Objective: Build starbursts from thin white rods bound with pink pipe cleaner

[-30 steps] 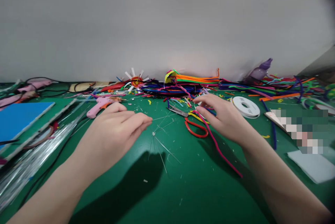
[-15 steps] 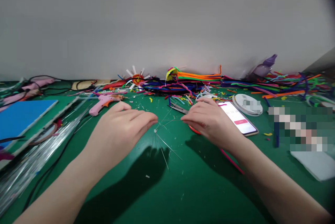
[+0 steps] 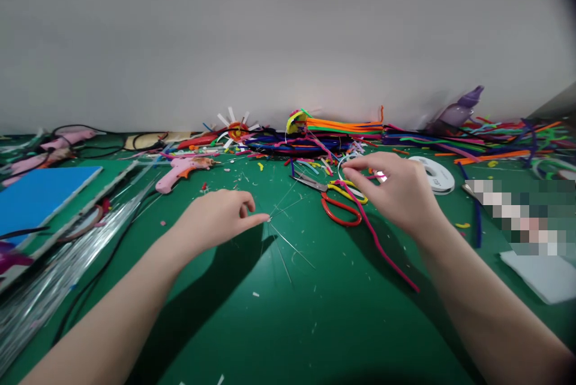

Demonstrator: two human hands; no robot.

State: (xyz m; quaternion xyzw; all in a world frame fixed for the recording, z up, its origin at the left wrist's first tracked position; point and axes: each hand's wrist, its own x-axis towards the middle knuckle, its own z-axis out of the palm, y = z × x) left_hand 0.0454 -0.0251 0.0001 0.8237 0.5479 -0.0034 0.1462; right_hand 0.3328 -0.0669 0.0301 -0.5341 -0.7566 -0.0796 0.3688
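Observation:
My left hand (image 3: 216, 220) is low over the table, thumb stretched out and fingers curled apart from it. Its thumb tip is right at the small pale hub of a star of thin silvery wires (image 3: 292, 245), which spread across the green table. My right hand (image 3: 393, 187) hovers farther right, thumb and forefinger tips close together; whatever is between them is too small to make out. Beneath and left of it lie scissors (image 3: 341, 211) with red and yellow handles, blades spread. A pink pipe cleaner (image 3: 382, 245) runs under the right hand.
A pink glue gun (image 3: 175, 175) lies at left, beside a bundle of silver strips (image 3: 85, 259) and a blue sheet (image 3: 49, 196). Pipe cleaners (image 3: 342, 125) and scraps line the wall. At right are a white spool (image 3: 434, 175), a purple bottle (image 3: 459, 112) and a white pad (image 3: 540, 277).
My right hand has moved right and away, uncovering the scissors and covering most of the phone. My left hand has opened and shifted slightly left and down. The wire star stays in place.

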